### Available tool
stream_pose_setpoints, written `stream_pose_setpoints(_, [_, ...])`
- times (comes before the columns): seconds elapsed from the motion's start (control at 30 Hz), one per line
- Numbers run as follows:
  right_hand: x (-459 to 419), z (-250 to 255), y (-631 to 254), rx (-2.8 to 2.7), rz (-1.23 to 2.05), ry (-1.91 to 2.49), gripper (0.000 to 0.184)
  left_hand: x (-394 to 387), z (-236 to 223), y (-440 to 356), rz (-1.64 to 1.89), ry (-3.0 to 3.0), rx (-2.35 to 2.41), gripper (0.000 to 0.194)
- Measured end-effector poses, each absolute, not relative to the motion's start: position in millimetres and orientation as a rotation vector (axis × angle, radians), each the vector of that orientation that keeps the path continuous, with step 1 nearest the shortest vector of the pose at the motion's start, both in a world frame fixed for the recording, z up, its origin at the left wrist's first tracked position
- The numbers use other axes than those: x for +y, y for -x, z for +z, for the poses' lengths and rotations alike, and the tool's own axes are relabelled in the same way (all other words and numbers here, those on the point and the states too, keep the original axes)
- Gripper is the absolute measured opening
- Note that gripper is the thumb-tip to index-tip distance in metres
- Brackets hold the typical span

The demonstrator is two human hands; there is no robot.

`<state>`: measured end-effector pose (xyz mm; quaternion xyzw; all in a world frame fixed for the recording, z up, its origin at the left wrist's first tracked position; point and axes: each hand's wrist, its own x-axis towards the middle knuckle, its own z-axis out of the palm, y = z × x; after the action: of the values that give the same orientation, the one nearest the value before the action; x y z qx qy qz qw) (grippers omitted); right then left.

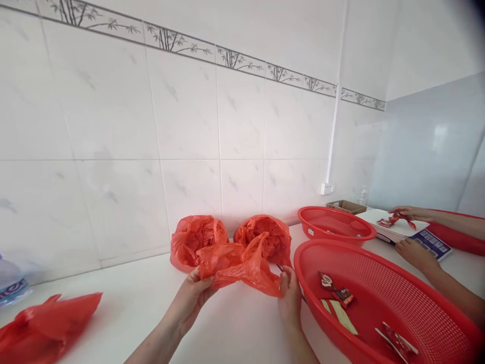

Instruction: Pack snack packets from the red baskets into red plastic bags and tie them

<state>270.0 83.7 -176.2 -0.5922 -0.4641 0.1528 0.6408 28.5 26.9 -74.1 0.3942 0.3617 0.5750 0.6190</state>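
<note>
Between my two hands a thin red plastic bag (242, 268) is stretched out above the white table. My left hand (193, 294) is closed, pinching the bag's left end between thumb and fingers. The right end is in the grip of my right hand (290, 296), which is closed too. A thin dark stick-like thing (279, 267) shows at my right fingers; its kind I cannot make out. Just behind stand two rounded, crumpled red plastic bags, a left bag (182, 245) and a right bag (278, 227), against the wall.
Right of me a large red plastic basket (364, 250) holds several small packets (335, 288). A second red basket (337, 215) stands behind it. Another person's hands (415, 253) are at a white scale (401, 230). Left lie a red bag (45, 323) and a plastic bottle (11, 280).
</note>
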Motion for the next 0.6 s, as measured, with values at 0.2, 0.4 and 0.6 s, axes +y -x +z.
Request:
stream_pose_setpoints(0.2, [-10, -133, -243, -1.042, 0.434, 1.323, 0.043, -2, -87, -15, 1.410, -0.934, 0.869, 0.026])
stream_pose_setpoints(0.4, [-58, -105, -176, -1.476, 0.359, 1.093, 0.033, -34, -84, -32, 1.259, -0.921, 0.824, 0.022])
stream_pose_setpoints(0.6, [-14, -112, -207, -1.758, 0.414, 1.639, 0.014, -40, -90, -20, 1.271, -0.730, 0.786, 0.016])
